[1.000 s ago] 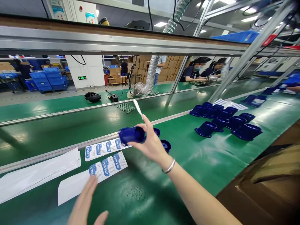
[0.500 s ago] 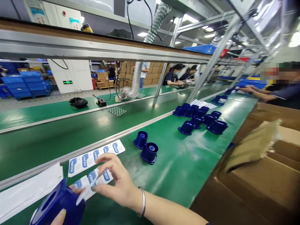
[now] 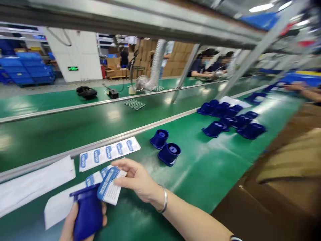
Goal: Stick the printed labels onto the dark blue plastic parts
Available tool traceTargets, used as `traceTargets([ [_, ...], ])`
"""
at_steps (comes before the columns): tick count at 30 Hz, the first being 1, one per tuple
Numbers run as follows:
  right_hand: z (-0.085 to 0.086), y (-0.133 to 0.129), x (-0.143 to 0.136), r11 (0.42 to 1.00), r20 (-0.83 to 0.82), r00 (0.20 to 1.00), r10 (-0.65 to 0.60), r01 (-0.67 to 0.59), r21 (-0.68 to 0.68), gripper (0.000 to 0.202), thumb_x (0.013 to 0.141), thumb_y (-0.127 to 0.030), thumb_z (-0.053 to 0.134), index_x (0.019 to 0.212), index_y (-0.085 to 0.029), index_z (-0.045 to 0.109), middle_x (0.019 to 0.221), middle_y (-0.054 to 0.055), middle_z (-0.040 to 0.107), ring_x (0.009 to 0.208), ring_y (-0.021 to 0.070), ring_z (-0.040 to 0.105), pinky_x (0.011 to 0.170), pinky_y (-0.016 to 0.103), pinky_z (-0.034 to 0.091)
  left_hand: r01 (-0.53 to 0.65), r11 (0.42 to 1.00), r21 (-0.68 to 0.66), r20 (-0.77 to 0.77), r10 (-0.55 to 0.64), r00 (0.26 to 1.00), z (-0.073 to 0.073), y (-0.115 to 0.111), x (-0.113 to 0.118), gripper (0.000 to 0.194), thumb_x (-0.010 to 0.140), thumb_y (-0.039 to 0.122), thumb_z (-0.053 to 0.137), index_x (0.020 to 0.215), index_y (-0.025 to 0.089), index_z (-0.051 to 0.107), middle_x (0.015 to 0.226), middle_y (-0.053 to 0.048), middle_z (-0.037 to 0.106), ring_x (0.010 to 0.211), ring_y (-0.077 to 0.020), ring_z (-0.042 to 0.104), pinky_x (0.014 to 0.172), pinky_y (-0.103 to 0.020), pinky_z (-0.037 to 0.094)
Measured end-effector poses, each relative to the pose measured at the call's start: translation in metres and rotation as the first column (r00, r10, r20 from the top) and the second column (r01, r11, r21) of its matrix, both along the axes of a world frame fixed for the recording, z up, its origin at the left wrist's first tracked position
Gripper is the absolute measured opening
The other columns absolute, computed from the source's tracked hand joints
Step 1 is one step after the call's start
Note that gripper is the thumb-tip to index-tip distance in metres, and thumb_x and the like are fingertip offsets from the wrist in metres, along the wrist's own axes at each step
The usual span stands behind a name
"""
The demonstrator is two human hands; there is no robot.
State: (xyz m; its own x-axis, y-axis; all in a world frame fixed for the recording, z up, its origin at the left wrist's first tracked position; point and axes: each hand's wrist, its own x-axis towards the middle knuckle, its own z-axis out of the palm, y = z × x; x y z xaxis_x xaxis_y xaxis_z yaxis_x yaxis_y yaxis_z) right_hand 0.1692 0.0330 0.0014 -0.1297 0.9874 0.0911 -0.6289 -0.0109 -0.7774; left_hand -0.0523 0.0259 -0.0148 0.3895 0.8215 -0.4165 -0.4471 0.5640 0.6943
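My left hand [image 3: 69,222] is closed around a dark blue plastic housing [image 3: 87,214], its flanged rim uppermost. Thumb and fingers of my right hand [image 3: 140,184] pinch a blue-and-white sticker label [image 3: 111,189]. The label's printed face is towards me, and its left edge overlaps the housing's upper right side; whether it touches cannot be made out. Behind both hands lies a partly used label sheet [image 3: 59,204], with a few labels on its far end. A fuller label sheet [image 3: 101,154] lies beyond it. Two similar blue housings [image 3: 169,154] stand to the right.
White paper sheets [image 3: 37,184] lie at the left. Several more blue housings [image 3: 250,130] are grouped farther right on the green bench [image 3: 190,180]. A metal rail [image 3: 140,130] runs behind. Cardboard [image 3: 283,190] borders the right side, and other people sit farther off.
My left hand has turned the housing from lying tilted to rim up. The label in my right hand, formerly edge-on, now faces me beside the housing. The head view has shifted.
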Motion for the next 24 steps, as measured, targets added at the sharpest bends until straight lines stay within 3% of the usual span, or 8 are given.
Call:
traceTargets([
  [2,0.0,-0.007,-0.001,1.0,0.009,1.0,0.023,-0.023,-0.018,0.027,0.075,-0.024,0.095,0.089,-0.018,0.072,0.089,0.001,0.067,0.081,0.0124,0.063,0.077,0.021,0.054,-0.075,0.997,-0.032,0.024,0.075,0.997,0.006,-0.01,0.008,0.034,0.09,0.047,0.066,0.109,0.02,0.073,0.101,-0.008,0.079,0.083,-0.0246,0.072,0.067,-0.037,0.062],
  [5,0.0,-0.017,-0.002,0.996,0.025,0.997,0.074,-0.072,-0.051,0.024,0.079,-0.022,0.092,0.083,-0.019,0.069,0.09,-0.001,0.063,0.077,0.011,0.058,0.069,0.018,0.051,-0.061,0.998,-0.028,0.035,0.062,0.997,0.006,-0.016,0.014,0.033,0.087,0.04,0.07,0.107,0.014,0.073,0.104,-0.013,0.077,0.091,-0.0271,0.071,0.076,-0.041,0.062],
  [10,0.003,-0.029,-0.004,0.975,0.033,0.985,0.17,-0.163,-0.151,0.024,0.087,-0.029,0.087,0.086,-0.021,0.065,0.089,0.001,0.063,0.077,0.0139,0.059,0.069,0.022,0.05,-0.05,0.997,0.061,-0.007,0.051,0.999,0.003,-0.023,0.015,0.047,0.092,0.038,0.066,0.135,0.022,0.059,0.132,-0.012,0.068,0.119,-0.032,0.064,0.094,-0.047,0.056],
  [14,0.0,-0.035,-0.012,0.968,0.068,0.985,0.16,-0.143,-0.205,0.029,0.085,-0.033,0.089,0.087,-0.021,0.063,0.087,0.001,0.064,0.077,0.0153,0.058,0.071,0.024,0.05,-0.072,0.986,0.149,-0.037,0.078,0.996,0.006,-0.026,0.018,0.054,0.093,0.036,0.068,0.143,0.025,0.05,0.145,-0.008,0.06,0.137,-0.0302,0.052,0.113,-0.045,0.043],
  [19,-0.004,-0.039,-0.016,0.959,0.131,0.974,0.184,-0.149,-0.24,0.035,0.08,-0.031,0.093,0.102,-0.021,0.068,0.094,0.003,0.067,0.084,0.0181,0.061,0.079,0.028,0.051,-0.067,0.961,0.267,-0.112,0.1,0.989,0.004,-0.028,0.018,0.055,0.095,0.033,0.067,0.145,0.028,0.046,0.151,-0.006,0.054,0.142,-0.0295,0.046,0.117,-0.043,0.039],
  [24,-0.004,-0.042,-0.016,0.965,0.186,0.97,0.155,-0.108,-0.24,0.03,0.079,-0.032,0.093,0.082,-0.018,0.066,0.082,0.001,0.062,0.074,0.014,0.054,0.07,0.023,0.046,-0.026,0.946,0.323,-0.151,0.078,0.986,-0.002,-0.029,0.016,0.054,0.096,0.033,0.065,0.145,0.03,0.044,0.151,-0.006,0.052,0.142,-0.0292,0.046,0.117,-0.044,0.039],
])
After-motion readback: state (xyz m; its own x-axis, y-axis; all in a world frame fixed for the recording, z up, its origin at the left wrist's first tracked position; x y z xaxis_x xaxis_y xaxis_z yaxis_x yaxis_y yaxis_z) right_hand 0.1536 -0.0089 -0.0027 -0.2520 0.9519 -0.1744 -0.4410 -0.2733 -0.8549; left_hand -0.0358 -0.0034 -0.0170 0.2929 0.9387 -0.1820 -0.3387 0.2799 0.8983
